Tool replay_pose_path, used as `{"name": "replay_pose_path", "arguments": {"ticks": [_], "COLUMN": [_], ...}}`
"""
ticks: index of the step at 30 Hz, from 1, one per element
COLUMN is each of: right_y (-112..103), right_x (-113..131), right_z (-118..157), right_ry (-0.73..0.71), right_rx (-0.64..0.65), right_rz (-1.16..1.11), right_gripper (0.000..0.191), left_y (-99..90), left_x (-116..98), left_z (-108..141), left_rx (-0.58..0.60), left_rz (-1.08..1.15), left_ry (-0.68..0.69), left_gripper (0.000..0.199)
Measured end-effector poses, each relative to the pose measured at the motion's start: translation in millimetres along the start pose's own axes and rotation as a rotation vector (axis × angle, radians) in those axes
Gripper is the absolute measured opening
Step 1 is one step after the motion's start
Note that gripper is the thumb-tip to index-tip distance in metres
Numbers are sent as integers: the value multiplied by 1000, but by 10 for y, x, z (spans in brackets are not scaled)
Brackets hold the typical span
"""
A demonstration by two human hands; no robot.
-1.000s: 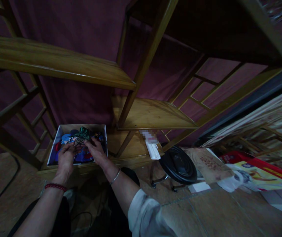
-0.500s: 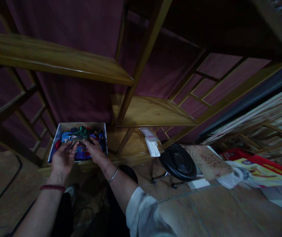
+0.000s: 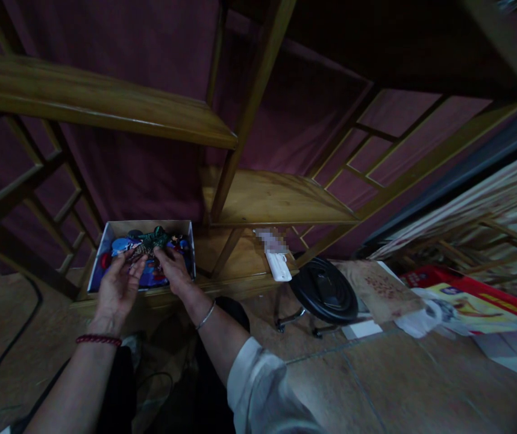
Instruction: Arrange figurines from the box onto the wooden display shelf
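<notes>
A shallow open box with a pale inner wall sits on the low shelf at the left. Colourful soft-looking pieces in blue, red and purple fill it. Over the box, my left hand is palm up with its fingers curled at a brown, speckled piece of fabric. My right hand pinches the same fabric from the right side. Just behind the fingers lies a dark green patterned bunch; whether it belongs to the held piece I cannot tell. The fingertips are partly hidden among the pieces.
A wooden shelf unit with lattice sides stands before a purple curtain. One white object lies on its lower board. At right are a black round stool, a brown bag and a red-yellow box.
The view has shifted slightly, so the shelf sits a little higher and further left. My hands stay over the box, and the green bunch has moved slightly to the right.
</notes>
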State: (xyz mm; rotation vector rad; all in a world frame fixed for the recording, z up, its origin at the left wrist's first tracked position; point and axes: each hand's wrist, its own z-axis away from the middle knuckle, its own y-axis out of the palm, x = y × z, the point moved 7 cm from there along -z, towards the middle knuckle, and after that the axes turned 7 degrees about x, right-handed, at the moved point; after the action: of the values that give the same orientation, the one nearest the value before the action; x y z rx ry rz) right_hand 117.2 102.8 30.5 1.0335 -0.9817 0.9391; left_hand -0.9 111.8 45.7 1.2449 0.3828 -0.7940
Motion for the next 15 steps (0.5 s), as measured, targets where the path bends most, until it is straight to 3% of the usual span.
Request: {"name": "replay_pose_path", "arguments": {"ticks": [15], "right_y": [-62], "right_x": [-63], "right_z": [-19], "right_ry": [64], "right_rx": [10], "right_rz": [-78], "right_gripper": [34], "left_y": [-25], "left_x": [72], "left_z": [-68], "left_rx": [28], "left_rz": [-20], "left_ry": [12], "left_gripper": [7]}}
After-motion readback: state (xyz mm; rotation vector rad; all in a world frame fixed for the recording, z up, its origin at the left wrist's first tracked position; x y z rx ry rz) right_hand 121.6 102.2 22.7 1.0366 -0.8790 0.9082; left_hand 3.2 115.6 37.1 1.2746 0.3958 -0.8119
